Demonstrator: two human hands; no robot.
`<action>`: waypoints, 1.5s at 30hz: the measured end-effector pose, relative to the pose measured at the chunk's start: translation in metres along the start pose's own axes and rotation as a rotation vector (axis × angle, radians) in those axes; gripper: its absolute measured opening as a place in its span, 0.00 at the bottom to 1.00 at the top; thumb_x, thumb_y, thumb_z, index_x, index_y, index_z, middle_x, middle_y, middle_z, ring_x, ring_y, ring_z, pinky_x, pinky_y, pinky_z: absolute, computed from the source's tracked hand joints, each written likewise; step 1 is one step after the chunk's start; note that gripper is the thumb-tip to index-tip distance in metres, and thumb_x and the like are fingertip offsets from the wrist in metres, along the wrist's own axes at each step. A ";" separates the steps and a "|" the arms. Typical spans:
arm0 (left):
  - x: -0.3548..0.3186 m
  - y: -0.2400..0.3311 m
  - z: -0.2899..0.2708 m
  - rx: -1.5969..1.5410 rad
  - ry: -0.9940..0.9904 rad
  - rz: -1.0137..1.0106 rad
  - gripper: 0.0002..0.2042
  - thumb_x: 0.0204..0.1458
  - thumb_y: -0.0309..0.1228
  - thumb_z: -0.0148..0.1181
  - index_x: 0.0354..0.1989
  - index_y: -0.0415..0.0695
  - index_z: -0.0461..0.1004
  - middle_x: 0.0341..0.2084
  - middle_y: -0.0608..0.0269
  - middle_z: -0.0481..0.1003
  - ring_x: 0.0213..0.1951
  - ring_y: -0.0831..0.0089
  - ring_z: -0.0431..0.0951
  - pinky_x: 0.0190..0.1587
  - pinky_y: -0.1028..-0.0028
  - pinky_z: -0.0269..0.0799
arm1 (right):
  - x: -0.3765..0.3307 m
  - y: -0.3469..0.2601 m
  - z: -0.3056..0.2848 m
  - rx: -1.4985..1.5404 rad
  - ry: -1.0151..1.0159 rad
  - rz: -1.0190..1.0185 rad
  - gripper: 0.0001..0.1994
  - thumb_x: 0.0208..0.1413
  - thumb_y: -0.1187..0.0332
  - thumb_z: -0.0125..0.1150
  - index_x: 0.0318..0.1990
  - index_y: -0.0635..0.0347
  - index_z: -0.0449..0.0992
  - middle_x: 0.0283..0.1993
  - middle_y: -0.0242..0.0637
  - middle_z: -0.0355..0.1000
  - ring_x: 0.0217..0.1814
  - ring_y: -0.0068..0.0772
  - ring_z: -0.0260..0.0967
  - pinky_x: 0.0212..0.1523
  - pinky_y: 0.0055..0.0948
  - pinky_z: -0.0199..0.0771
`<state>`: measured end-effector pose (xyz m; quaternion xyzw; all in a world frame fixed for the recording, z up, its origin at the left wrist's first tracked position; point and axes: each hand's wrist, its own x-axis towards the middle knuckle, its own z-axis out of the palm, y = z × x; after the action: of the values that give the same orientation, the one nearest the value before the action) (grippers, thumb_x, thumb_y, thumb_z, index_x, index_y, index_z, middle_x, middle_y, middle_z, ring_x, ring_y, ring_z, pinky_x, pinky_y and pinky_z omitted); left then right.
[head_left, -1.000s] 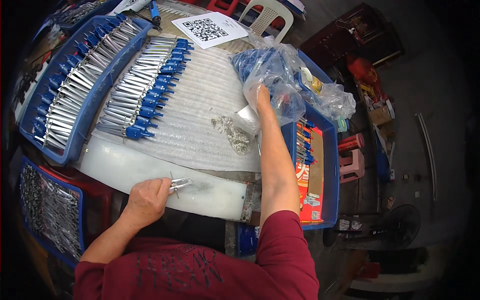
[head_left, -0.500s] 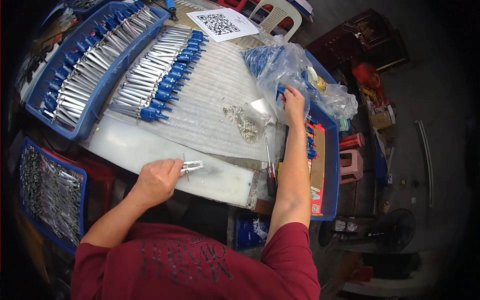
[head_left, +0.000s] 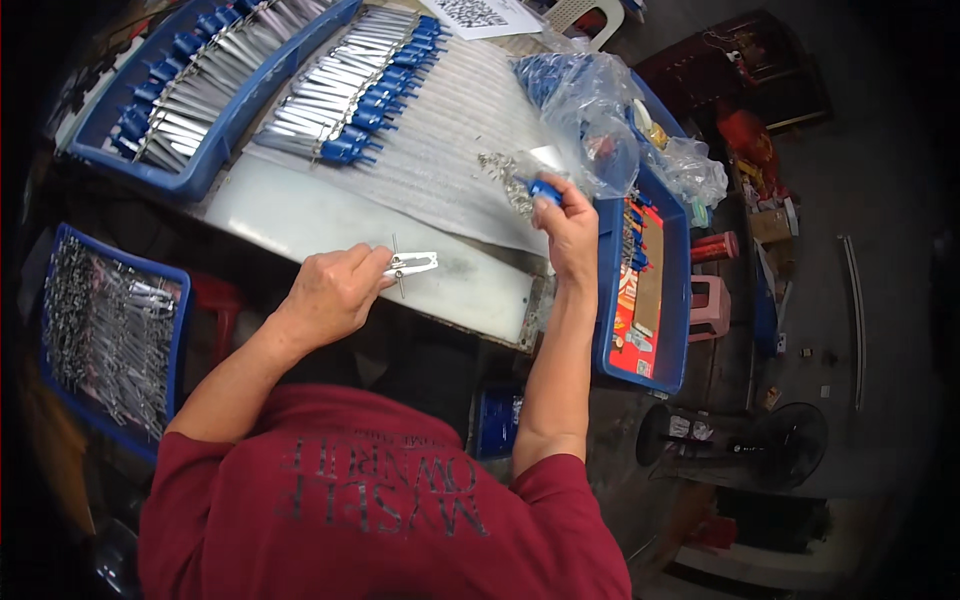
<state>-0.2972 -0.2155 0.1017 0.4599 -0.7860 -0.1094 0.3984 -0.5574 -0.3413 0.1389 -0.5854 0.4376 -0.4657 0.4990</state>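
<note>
left tray: blue bin (head_left: 70, 335) at far left, below table level, packed with loose bare metal pieces.
back tray: long blue tray (head_left: 215, 155) at upper left of the bench, full of metal parts with blue handles laid in rows.
finished row: second row of blue-handled parts (head_left: 345, 85) lying on the ribbed white mat (head_left: 450, 140), just right of that tray.
left arm: comes up from the lower edge, red sleeve, forearm angled up and right, wrist about straight.
left hand: (head_left: 335, 292) curled into a loose fist over the near edge of the white board (head_left: 300, 220), thumb and forefinger pinched on a small metal clip (head_left: 412, 264). Clip sticks out to the right, a thin pin crossing it.
loose hardware: small heap of metal bits (head_left: 505, 175) on the mat, between the two hands, closer to the right one.
right arm: elbow bent near the body, forearm running almost straight up the frame, wrist tipped slightly back.
right hand: (head_left: 568, 225) raised above the board's right end, fingertips closed on a small blue cap (head_left: 545, 190), just beside the heap.
bag: clear plastic bag (head_left: 590, 110) of blue pieces right behind the right hand.
right tray: blue bin (head_left: 655, 300) along the bench's right edge, touching distance from the right wrist.
</note>
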 end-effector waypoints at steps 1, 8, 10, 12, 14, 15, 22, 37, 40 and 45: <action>-0.003 0.000 -0.001 -0.010 0.008 0.004 0.09 0.41 0.22 0.56 0.32 0.40 0.65 0.18 0.57 0.63 0.19 0.57 0.68 0.19 0.66 0.62 | -0.010 0.001 0.004 -0.054 -0.080 0.035 0.17 0.44 0.75 0.56 0.45 0.67 0.69 0.28 0.29 0.66 0.23 0.17 0.59 0.25 0.16 0.59; -0.011 0.012 -0.010 0.019 -0.013 0.045 0.11 0.40 0.23 0.57 0.33 0.39 0.65 0.18 0.57 0.63 0.18 0.59 0.67 0.19 0.66 0.61 | -0.057 -0.003 0.012 -0.142 -0.425 0.310 0.15 0.43 0.71 0.56 0.41 0.64 0.70 0.33 0.26 0.66 0.35 0.16 0.60 0.37 0.16 0.59; -0.014 0.013 -0.010 0.017 -0.014 0.057 0.11 0.40 0.23 0.57 0.33 0.39 0.65 0.17 0.57 0.63 0.18 0.59 0.67 0.19 0.66 0.61 | -0.064 -0.004 0.015 -0.110 -0.421 0.332 0.15 0.41 0.71 0.57 0.39 0.63 0.70 0.33 0.26 0.66 0.34 0.15 0.59 0.37 0.15 0.59; -0.017 0.013 -0.009 0.030 -0.041 0.062 0.11 0.40 0.23 0.57 0.33 0.39 0.65 0.17 0.57 0.63 0.17 0.59 0.67 0.18 0.67 0.61 | -0.069 -0.001 0.016 -0.100 -0.417 0.330 0.15 0.40 0.71 0.56 0.39 0.63 0.69 0.34 0.26 0.66 0.33 0.15 0.59 0.36 0.15 0.59; -0.019 0.014 -0.008 0.030 -0.051 0.054 0.11 0.40 0.23 0.57 0.33 0.39 0.66 0.17 0.57 0.63 0.17 0.60 0.67 0.18 0.67 0.61 | -0.071 -0.001 0.016 -0.091 -0.412 0.324 0.14 0.40 0.70 0.56 0.38 0.63 0.69 0.34 0.26 0.66 0.33 0.15 0.59 0.35 0.15 0.59; -0.020 0.014 -0.007 0.033 -0.058 0.048 0.11 0.40 0.23 0.57 0.33 0.39 0.66 0.17 0.57 0.63 0.18 0.60 0.67 0.18 0.67 0.61 | -0.071 -0.005 0.016 -0.141 -0.419 0.351 0.14 0.39 0.70 0.57 0.37 0.63 0.70 0.31 0.25 0.66 0.31 0.14 0.59 0.33 0.14 0.59; -0.022 0.017 -0.004 0.045 -0.071 0.054 0.11 0.40 0.24 0.58 0.33 0.39 0.65 0.17 0.57 0.63 0.18 0.60 0.67 0.19 0.67 0.61 | -0.057 -0.005 0.015 -0.711 -0.509 0.286 0.15 0.41 0.70 0.54 0.39 0.62 0.69 0.27 0.27 0.64 0.28 0.19 0.59 0.30 0.18 0.60; -0.018 0.015 -0.005 0.021 -0.051 0.050 0.10 0.40 0.24 0.57 0.31 0.39 0.65 0.16 0.57 0.63 0.17 0.60 0.67 0.19 0.67 0.61 | -0.090 0.003 0.038 -1.081 -0.125 -0.104 0.18 0.42 0.62 0.62 0.36 0.66 0.69 0.24 0.39 0.64 0.25 0.32 0.62 0.29 0.30 0.64; -0.017 0.016 -0.006 0.024 -0.069 0.046 0.10 0.40 0.24 0.57 0.31 0.39 0.65 0.16 0.57 0.62 0.17 0.60 0.67 0.19 0.68 0.61 | -0.093 0.014 0.045 -1.109 -0.043 -0.150 0.15 0.42 0.63 0.63 0.33 0.65 0.69 0.24 0.40 0.64 0.24 0.35 0.62 0.28 0.30 0.64; -0.016 0.016 -0.006 0.037 -0.054 0.074 0.10 0.40 0.25 0.57 0.31 0.39 0.66 0.16 0.58 0.62 0.17 0.62 0.67 0.19 0.68 0.61 | -0.096 0.017 0.044 -0.968 -0.011 -0.179 0.12 0.40 0.68 0.62 0.30 0.65 0.69 0.24 0.42 0.66 0.25 0.39 0.66 0.27 0.32 0.65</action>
<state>-0.2990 -0.1928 0.1057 0.4347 -0.8149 -0.0926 0.3722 -0.5326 -0.2419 0.1085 -0.7878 0.5491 -0.2469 0.1298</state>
